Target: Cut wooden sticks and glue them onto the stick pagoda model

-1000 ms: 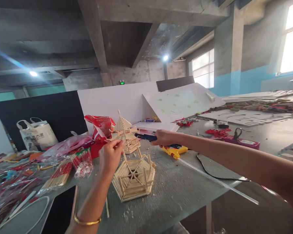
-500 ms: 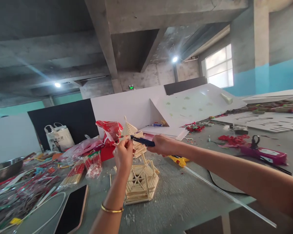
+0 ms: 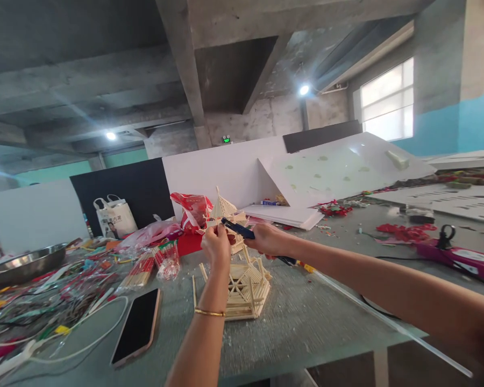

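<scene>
Glue gun (image 3: 239, 229) tip nearer left fingers (image 3: 216, 232).

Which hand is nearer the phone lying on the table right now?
Left. The left hand is raised up and right of the phone, nearer its side of the table. The right hand, gripping a blue tool, is farther right.

Hands (image 3: 216, 246) w/ sticks, prob. glue gun (image 3: 242, 232)
</scene>
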A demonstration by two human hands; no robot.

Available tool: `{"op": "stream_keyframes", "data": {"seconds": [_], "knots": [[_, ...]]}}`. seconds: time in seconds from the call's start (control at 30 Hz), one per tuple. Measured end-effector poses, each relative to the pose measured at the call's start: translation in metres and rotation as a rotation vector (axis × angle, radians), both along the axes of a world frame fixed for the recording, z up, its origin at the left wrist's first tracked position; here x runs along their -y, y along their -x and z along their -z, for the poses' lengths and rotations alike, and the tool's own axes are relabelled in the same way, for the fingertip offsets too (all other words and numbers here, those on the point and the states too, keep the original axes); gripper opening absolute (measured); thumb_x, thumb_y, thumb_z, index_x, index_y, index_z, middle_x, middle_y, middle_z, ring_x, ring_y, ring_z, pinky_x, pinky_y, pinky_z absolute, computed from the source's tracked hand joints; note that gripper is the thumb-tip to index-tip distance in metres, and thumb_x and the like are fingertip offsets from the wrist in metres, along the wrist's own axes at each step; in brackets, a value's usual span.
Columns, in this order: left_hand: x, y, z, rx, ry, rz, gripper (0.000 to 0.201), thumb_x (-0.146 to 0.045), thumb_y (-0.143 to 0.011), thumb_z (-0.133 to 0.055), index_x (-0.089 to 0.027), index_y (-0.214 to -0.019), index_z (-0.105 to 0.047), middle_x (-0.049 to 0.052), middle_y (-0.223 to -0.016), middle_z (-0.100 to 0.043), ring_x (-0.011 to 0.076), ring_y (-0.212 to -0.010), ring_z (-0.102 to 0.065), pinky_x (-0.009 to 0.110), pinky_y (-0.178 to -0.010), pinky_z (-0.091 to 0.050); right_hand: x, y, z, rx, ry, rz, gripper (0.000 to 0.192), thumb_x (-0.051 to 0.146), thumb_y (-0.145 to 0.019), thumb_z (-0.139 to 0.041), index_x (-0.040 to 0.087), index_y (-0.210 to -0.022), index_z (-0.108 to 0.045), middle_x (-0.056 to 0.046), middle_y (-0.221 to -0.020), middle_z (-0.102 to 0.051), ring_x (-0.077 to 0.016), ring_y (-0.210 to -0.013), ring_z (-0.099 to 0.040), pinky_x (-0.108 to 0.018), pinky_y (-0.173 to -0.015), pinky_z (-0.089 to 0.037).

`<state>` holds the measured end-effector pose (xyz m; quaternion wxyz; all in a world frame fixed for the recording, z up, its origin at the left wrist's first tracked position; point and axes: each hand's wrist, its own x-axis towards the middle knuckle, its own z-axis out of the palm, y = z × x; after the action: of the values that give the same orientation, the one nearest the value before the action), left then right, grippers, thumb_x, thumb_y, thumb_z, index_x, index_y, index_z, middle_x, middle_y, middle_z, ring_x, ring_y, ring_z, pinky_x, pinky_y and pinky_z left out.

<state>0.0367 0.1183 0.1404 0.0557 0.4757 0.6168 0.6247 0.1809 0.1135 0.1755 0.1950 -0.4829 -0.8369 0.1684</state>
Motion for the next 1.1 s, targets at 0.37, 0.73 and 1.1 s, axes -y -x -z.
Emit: {"op": "stream_keyframes", "data": {"seconds": [0.37,0.73,1.1], "knots": [[-0.01,-0.003,-0.008,0.296,0.021,0.069,0.027,-0.037,-0.087,-0.047,-0.012,-0.085,-0.058,-0.003,-0.065,-0.061,0.0063,-0.048,-0.055,0.022,-0.047,-0.049,-0.008,0.012,0.002,-0.057,0.072,-0.034,0.017,0.03,-0.075,-0.042,0.014,-0.072,-0.049,-0.002,-0.053,-0.053,-0.0096,-0.034,-0.049,-0.019,-0.032,-0.039],[-0.007,-0.008,-0.011,0.197,0.029,0.067,0.029,-0.038,-0.089,-0.044,-0.012,-0.093,-0.057,-0.001,-0.072,-0.062,0.0068,-0.052,-0.056,0.022,-0.048,-0.049,-0.027,0.013,0.003,0.083,-0.058,0.086,0.027,0.037,-0.075,-0.05,0.012,-0.078,-0.059,-0.001,-0.044,-0.05,-0.0129,-0.033,-0.048,-0.022,-0.034,-0.037],[-0.005,0.02,-0.027,-0.312,0.011,0.032,0.022,-0.034,-0.086,-0.05,-0.013,-0.089,-0.059,0.002,-0.084,-0.063,0.013,-0.074,-0.06,0.033,-0.069,-0.05,-0.034,-0.002,-0.031,0.078,0.115,-0.009,0.044,0.056,-0.073,-0.052,0.013,-0.07,-0.057,-0.003,-0.048,-0.056,-0.0138,-0.039,-0.054,-0.023,-0.039,-0.041]]}}
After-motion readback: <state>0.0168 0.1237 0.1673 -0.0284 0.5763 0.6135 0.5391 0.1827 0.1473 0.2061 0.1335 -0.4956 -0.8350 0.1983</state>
